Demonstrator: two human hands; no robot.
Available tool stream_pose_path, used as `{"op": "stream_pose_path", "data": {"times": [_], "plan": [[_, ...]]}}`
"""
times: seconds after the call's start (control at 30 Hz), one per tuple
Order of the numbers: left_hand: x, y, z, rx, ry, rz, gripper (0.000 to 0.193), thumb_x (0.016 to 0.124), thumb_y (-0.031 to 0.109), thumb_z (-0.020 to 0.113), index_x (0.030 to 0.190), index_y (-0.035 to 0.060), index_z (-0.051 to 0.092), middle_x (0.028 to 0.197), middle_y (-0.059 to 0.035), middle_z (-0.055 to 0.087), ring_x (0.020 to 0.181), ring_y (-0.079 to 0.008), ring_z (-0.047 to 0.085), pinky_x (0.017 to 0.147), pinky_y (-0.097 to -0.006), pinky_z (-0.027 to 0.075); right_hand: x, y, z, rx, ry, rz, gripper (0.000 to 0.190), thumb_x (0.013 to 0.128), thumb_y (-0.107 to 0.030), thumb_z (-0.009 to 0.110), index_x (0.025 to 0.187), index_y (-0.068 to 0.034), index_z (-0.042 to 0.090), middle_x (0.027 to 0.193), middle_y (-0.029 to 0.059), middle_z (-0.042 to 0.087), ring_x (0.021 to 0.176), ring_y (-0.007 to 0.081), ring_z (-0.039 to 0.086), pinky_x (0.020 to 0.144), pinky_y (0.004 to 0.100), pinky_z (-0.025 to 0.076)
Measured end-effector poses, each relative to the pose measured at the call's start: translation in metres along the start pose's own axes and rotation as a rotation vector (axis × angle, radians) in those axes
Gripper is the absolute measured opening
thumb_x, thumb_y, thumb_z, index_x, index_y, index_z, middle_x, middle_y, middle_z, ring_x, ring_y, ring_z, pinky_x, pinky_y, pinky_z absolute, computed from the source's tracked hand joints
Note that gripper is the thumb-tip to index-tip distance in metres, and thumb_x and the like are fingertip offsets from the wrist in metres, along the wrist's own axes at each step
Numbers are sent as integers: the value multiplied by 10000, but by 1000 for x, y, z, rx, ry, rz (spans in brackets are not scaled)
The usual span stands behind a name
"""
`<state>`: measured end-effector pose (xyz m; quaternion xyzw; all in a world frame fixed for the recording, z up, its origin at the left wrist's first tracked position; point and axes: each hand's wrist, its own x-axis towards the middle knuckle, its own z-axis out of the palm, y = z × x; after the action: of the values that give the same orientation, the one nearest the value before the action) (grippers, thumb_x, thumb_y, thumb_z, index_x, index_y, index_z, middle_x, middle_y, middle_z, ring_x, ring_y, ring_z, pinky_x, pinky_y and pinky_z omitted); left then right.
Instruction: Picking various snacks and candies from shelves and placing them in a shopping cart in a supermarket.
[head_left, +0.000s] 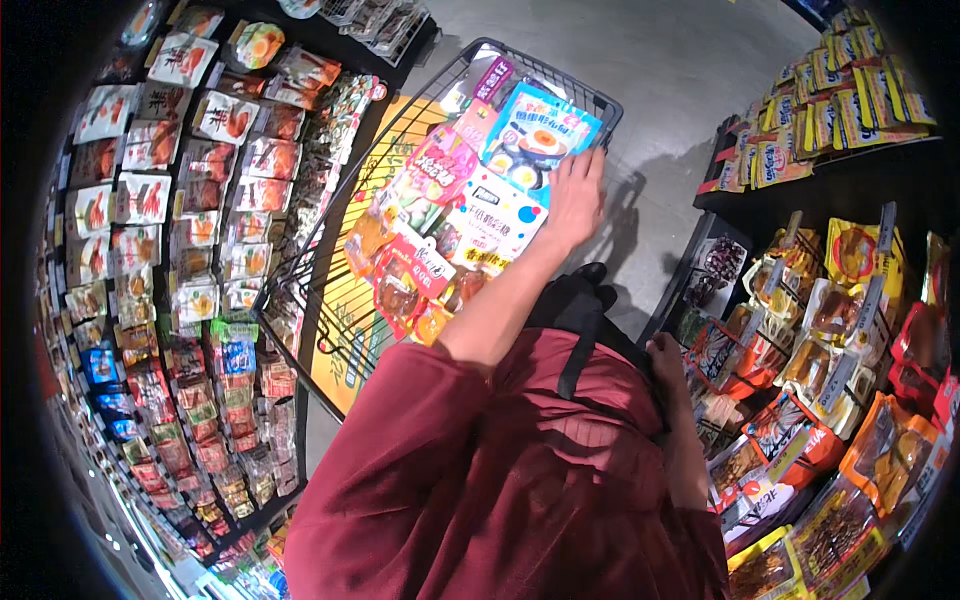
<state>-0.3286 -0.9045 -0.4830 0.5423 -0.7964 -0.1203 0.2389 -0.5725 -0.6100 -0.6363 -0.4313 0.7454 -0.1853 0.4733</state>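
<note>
My left hand (576, 196) rests on the right side of a blue candy packet (534, 135) with fried-egg pictures, fingers extended over its edge near the cart's rim. The packet lies in a black wire shopping cart (547, 66) among several bagged snacks. A white dotted candy bag (491, 214) lies beside my left wrist, and a pink packet (442, 165) lies left of it. A red-topped bag (412, 262) sits nearer my body. My right hand (664, 352) hangs low at my right side, near the edge of the shelf; its fingers look curled, and whether it holds anything is not visible.
Racks of hanging snack packets (225, 116) line the left side. On the right stand a shelf of yellow packets (855, 97) and hooks with bagged snacks (836, 307) close to my right arm. Grey floor (652, 75) shows beyond the cart. A black strap (581, 352) hangs at my front.
</note>
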Motion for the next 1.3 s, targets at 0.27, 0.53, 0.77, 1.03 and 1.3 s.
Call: {"op": "stream_pose_path", "data": {"times": [0.27, 0.53, 0.77, 1.03, 1.3], "plan": [[-149, -38, -79, 82, -78, -278, 467, 821, 168, 735, 1230, 7, 578, 1127, -174, 582, 1085, -368, 561, 877, -477, 459, 34, 26, 5, 100, 37, -61, 242, 873, -183, 676, 1028, -7, 618, 917, 166, 663, 841, 278, 638, 778, 391, 500], [-145, -44, -66, 305, -223, -363, 287, 924, 302, 651, 921, 23, 581, 897, -185, 664, 848, -375, 679, 709, -475, 548, 47, -2, 5, 115, 29, -198, 248, 882, -155, 682, 1026, 35, 616, 855, 162, 662, 795, 244, 634, 745, 370, 502], [-104, -50, -52, 318, -254, -347, 266, 913, 300, 663, 913, 45, 591, 867, -181, 667, 825, -364, 686, 723, -482, 548, 53, 23, -5, 155, 27, -97, 198, 879, -139, 666, 973, 27, 612, 796, 110, 623, 765, 207, 601, 724, 346, 489], [-42, -58, -40, 236, -199, -433, 254, 934, 279, 637, 969, 33, 592, 956, -196, 684, 878, -381, 693, 744, -500, 552, 50, -2, -10, 181, -64, -1, 179, 882, -166, 649, 950, -9, 597, 814, 20, 571, 776, 131, 544, 718, 300, 464], [11, -71, -23, 192, -165, -507, 301, 907, 285, 634, 1004, 2, 598, 969, -235, 679, 904, -417, 677, 795, -532, 529, 67, 2, -10, 81, -156, -17, 280, 875, -219, 679, 1018, 2, 586, 879, 62, 620, 817, 163, 586, 777, 329, 488]]}}
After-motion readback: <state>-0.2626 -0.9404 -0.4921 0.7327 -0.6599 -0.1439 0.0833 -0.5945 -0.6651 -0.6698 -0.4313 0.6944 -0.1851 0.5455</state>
